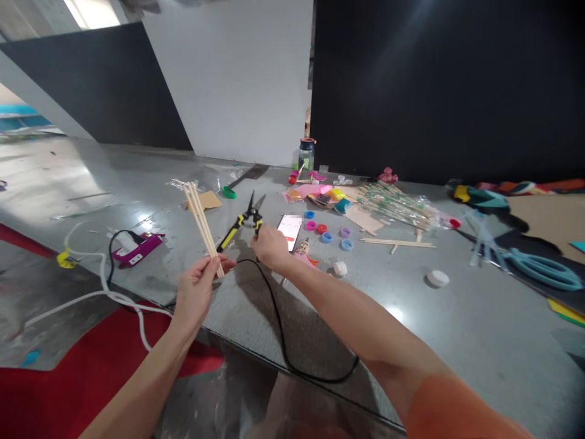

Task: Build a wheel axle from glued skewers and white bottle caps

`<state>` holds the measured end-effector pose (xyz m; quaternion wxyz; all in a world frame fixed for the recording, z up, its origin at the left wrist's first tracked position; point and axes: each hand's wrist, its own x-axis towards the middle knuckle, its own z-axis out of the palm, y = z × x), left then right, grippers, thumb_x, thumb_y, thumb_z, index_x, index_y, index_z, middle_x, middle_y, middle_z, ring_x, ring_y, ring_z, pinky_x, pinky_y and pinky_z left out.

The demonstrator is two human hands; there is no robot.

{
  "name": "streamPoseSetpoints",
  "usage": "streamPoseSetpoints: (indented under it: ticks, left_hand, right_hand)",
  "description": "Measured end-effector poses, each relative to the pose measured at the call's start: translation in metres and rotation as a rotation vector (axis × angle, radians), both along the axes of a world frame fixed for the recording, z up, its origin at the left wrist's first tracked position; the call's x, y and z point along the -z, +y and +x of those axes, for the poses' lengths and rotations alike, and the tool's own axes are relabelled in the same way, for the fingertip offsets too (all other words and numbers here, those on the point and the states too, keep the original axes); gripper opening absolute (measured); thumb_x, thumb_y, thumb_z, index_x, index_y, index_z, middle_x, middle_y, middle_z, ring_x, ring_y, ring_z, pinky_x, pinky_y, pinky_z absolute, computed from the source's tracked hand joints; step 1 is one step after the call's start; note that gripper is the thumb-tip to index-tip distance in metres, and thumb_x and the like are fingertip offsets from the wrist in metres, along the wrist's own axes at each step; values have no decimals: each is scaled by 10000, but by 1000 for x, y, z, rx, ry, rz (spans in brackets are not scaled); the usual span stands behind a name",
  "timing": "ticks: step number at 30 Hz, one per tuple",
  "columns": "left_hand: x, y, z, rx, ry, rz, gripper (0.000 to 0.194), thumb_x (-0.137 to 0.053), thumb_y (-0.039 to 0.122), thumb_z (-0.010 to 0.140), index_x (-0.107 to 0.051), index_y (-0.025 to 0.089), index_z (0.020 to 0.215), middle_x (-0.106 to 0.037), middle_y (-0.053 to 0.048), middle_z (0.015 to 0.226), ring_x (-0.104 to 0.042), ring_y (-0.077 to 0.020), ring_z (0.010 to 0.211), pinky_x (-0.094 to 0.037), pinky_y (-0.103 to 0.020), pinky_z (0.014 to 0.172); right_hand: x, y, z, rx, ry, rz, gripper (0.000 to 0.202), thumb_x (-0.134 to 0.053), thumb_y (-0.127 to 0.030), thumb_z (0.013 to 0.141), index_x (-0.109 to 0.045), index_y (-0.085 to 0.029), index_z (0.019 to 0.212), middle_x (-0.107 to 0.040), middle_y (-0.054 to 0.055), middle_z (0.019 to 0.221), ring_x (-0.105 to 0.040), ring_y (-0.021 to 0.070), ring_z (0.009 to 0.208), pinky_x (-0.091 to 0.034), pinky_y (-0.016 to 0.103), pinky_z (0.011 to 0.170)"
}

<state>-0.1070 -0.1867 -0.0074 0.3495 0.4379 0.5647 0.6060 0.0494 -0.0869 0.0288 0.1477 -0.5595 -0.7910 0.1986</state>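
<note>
My left hand [201, 279] pinches a small bundle of thin wooden sticks [201, 222] near their lower ends, so they stand up tilted leftward. Closed on one handle of a pair of pruning shears [251, 213] with black and yellow grips is my right hand [270, 247]. The shears' blades are spread apart and point away from me. Their other handle reaches down toward the sticks and my left fingers. Just right of my right hand lies a phone [289, 230] with its screen lit. A piece of brown card [208, 201] lies behind the sticks.
Coloured bottle caps [326, 237] and wrapped sticks [397, 204] lie to the right, with loose sticks [397, 242] nearer. A black cable [278, 317] loops along the front edge. A purple power strip [139, 249] sits left; a bottle [306, 153] stands at the back.
</note>
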Motion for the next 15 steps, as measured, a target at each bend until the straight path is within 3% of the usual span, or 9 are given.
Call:
streamPoseSetpoints:
  ticks: [4, 9, 12, 15]
  left_hand:
    - [-5, 1, 8, 26, -4, 42, 329, -713, 492, 847, -717, 177, 946, -796, -50, 849, -756, -215, 863, -558, -316, 915]
    - [-21, -2, 42, 234, -82, -14, 360, -744, 488, 829, -714, 154, 960, -793, -73, 857, -763, -226, 805, -609, -363, 854]
    - [-31, -8, 78, 432, -148, -114, 357, -720, 496, 853, -721, 145, 916, -792, -85, 846, -763, -210, 767, -624, -335, 781]
    - [-34, -13, 123, 643, -203, -240, 407, -724, 533, 835, -732, 134, 915, -791, -103, 824, -764, -213, 714, -617, -297, 649]
  right_hand:
    - [-30, 19, 32, 159, 205, 200, 373, -604, -390, 994, -585, -171, 1296, -643, 100, 1233, -656, 245, 1050, -557, 471, 905]
    - [-61, 15, 119, 270, 515, 340, 193, -490, -301, 1009, -576, -182, 1135, -649, 107, 1062, -606, 244, 998, -473, 427, 903]
    - [-52, -17, 177, 296, 739, 276, 125, -478, -334, 992, -542, -240, 1043, -584, 22, 846, -568, 175, 758, -466, 334, 708]
    - [-24, -63, 224, 304, 922, 69, 247, -516, -487, 943, -571, -249, 974, -470, -13, 716, -450, 149, 582, -374, 300, 527]
